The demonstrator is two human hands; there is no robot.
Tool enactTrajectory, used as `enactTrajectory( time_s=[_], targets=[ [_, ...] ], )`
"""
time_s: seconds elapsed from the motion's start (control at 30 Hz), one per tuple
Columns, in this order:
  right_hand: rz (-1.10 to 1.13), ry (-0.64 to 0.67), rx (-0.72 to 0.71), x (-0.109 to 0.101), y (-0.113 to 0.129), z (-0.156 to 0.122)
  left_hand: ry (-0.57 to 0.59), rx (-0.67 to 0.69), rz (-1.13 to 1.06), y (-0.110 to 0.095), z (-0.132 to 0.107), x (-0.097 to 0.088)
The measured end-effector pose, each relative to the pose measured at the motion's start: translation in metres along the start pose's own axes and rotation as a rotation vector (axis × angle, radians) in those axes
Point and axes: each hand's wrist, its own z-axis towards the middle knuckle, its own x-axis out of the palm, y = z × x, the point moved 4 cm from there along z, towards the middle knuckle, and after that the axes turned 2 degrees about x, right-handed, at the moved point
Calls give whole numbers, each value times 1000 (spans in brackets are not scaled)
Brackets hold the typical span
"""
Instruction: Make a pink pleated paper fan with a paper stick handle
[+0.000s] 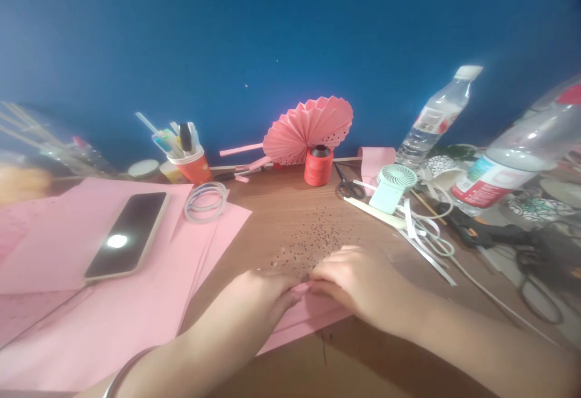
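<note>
A sheet of pink paper [295,325] lies near the front edge of the table, partly covered by my hands. My left hand [265,295] has its thumb and fingers closed on the far edge of the paper. Right beside it, my right hand [354,277] pinches the same edge, thumb below and fingers curled over. The two sets of fingertips almost meet. Small dark specks [318,234] are scattered over the wood just beyond my fingers.
Left: pink sheets [149,319], phone [129,234], coiled tubing [206,202], pen cup [193,165]. Back: pleated pink paper fan [308,129], red thread spool [318,167], scissors [348,187]. Right: mint handheld fan [393,189], white cable [490,298], plastic bottles [436,117], black glue gun [476,228].
</note>
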Motion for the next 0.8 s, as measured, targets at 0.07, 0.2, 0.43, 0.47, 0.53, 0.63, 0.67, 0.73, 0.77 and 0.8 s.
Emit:
enactTrajectory(
  time_s=[0.07, 0.2, 0.43, 0.47, 0.53, 0.63, 0.67, 0.73, 0.77, 0.8],
  targets=[
    [16, 5, 10, -1, 1, -1, -5, 0, 42, 1, 0, 1],
    [49, 11, 43, -1, 7, -3, -48, 32, 121, 1, -2, 6],
    [77, 54, 119, -7, 0, -2, -52, 21, 202, 10, -5, 12],
    [106, 80, 176, -10, -8, -2, -57, 4, 207, 13, -4, 12],
    [195, 129, 279, -16, -25, -4, -70, -25, 198, 17, -3, 10],
    [335, 136, 309, -24, -47, -4, -79, -80, 160, 22, -1, 6],
    [370, 140, 316, -25, -53, -4, -79, -103, 146, 22, -1, 5],
    [417, 146, 337, -24, -59, -3, -78, -139, 120, 23, 0, 4],
    [431, 140, 352, -24, -60, -2, -80, -149, 107, 23, -1, 3],
    [442, 121, 367, -24, -59, -2, -84, -155, 92, 23, -1, 3]
  ],
)
